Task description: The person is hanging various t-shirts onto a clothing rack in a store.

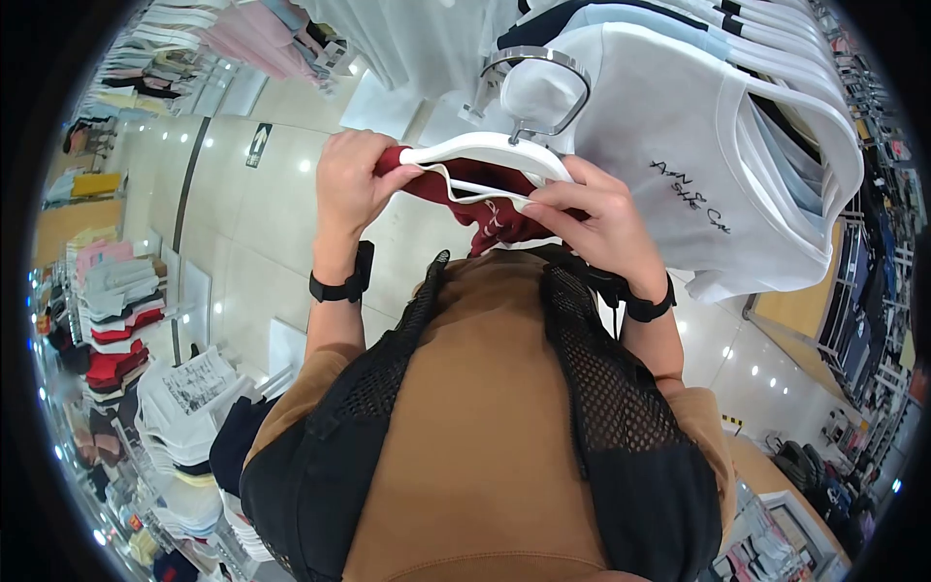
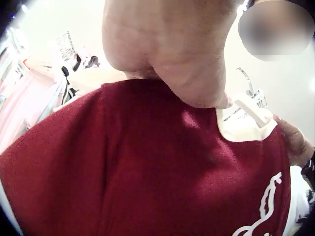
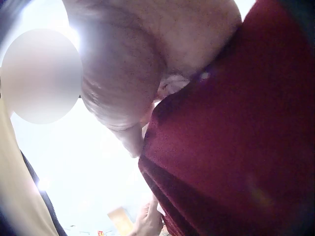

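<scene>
A dark red shirt (image 1: 499, 221) with a cream neckline and white lettering hangs on a white hanger (image 1: 485, 147), whose metal hook stands up in the head view. My left hand (image 1: 354, 184) grips the shirt's shoulder at the hanger's left end, thumb near the neckline. On the other side my right hand (image 1: 606, 215) pinches the neckline and hanger between thumb and fingers. In the left wrist view the red shirt front (image 2: 147, 162) spreads below my left hand (image 2: 172, 49). The right wrist view has the red cloth (image 3: 236, 137) beside my right hand (image 3: 128, 64).
White shirts (image 1: 669, 175) on hangers crowd the rack at the upper right. Pink clothes (image 1: 254, 41) hang at the upper left, and folded or hanging garments line the left side. Pale floor tiles (image 1: 252, 194) lie beyond my left arm.
</scene>
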Available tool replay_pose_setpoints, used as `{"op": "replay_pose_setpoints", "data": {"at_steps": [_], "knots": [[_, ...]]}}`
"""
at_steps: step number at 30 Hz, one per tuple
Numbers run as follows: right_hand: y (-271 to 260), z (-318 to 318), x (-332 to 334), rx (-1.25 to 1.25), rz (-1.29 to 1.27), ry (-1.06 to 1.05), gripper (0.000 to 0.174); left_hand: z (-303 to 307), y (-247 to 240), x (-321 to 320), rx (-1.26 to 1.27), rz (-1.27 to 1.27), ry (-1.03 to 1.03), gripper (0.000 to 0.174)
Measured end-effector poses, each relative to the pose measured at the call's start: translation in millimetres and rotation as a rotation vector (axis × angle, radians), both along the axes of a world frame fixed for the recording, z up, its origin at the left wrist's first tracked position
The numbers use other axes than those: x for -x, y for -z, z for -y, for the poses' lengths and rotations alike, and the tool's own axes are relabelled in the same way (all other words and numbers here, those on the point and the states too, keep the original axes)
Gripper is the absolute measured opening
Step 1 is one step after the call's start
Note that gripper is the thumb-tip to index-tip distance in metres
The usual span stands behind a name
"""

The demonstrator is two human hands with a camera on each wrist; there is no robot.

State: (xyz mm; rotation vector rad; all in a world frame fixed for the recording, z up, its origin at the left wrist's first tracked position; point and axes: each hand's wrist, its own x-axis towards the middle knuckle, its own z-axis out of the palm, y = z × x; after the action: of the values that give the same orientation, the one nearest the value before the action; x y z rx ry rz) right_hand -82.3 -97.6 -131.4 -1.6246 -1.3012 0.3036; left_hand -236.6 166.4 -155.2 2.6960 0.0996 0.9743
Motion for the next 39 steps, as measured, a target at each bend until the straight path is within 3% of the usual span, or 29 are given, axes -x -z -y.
{"op": "replay_pose_setpoints", "data": {"at_steps": [4, 7, 9, 10, 12, 14, 16, 21, 26, 29, 33, 35, 39], "knots": [[0.5, -1.1, 8.8, 0.052, 0.035, 0.028, 0.007, -3.0, 10.1, 1.5, 0.037, -0.048, 0.026, 0.035], [8.4, 2.4, 9.7, -0.062, 0.097, 0.012, 0.014, -11.8, 12.1, 4.3, -0.045, 0.077, 0.008, 0.04], [9.1, 5.7, 12.1, -0.129, -0.015, 0.213, 0.025, -14.8, 12.5, 8.0, -0.04, 0.093, -0.005, 0.041], [11.4, 4.3, 12.8, -0.13, -0.013, 0.218, 0.025, -16.3, 12.2, 9.3, -0.043, 0.106, -0.033, 0.042], [14.9, -0.7, 17.0, -0.06, 0.089, 0.455, 0.032, -17.4, 10.7, 8.7, -0.063, 0.111, -0.019, 0.042], [8.2, -0.1, 23.3, 0.066, -0.085, 0.424, 0.026, -17.2, 10.5, 3.5, -0.048, 0.146, 0.012, 0.043], [8.1, -1.7, 21.4, 0.184, 0.129, 0.359, 0.022, -18.9, 13.2, 2.3, -0.042, 0.141, 0.018, 0.042], [8.4, -2.3, 24.6, 0.158, 0.189, 0.418, 0.02, -13.2, 11.8, -8.1, 0.04, 0.146, 0.074, 0.035], [3.6, 5.3, 27.6, 0.2, 0.215, 0.451, 0.021, -1.9, 21.8, -11.7, 0.064, -0.008, 0.117, 0.022], [-5.6, 6.8, 35.4, 0.058, 0.103, 0.422, 0.033, 17.8, 23.8, -17.9, 0.024, 0.007, 0.141, 0.021], [-21.6, 22.7, 48.2, 0.174, -0.116, 0.484, 0.032, 38.6, 21.8, -37.0, 0.109, -0.013, 0.289, 0.027], [-21.2, 32.9, 51.0, 0.053, -0.2, 0.562, 0.028, 40.0, 17.8, -48.3, 0.157, -0.015, 0.353, 0.029], [-13.7, 65.1, 51.4, -0.086, -0.099, 0.765, 0.022, 29.0, 24.3, -66.0, 0.246, -0.085, 0.435, 0.035]]}}
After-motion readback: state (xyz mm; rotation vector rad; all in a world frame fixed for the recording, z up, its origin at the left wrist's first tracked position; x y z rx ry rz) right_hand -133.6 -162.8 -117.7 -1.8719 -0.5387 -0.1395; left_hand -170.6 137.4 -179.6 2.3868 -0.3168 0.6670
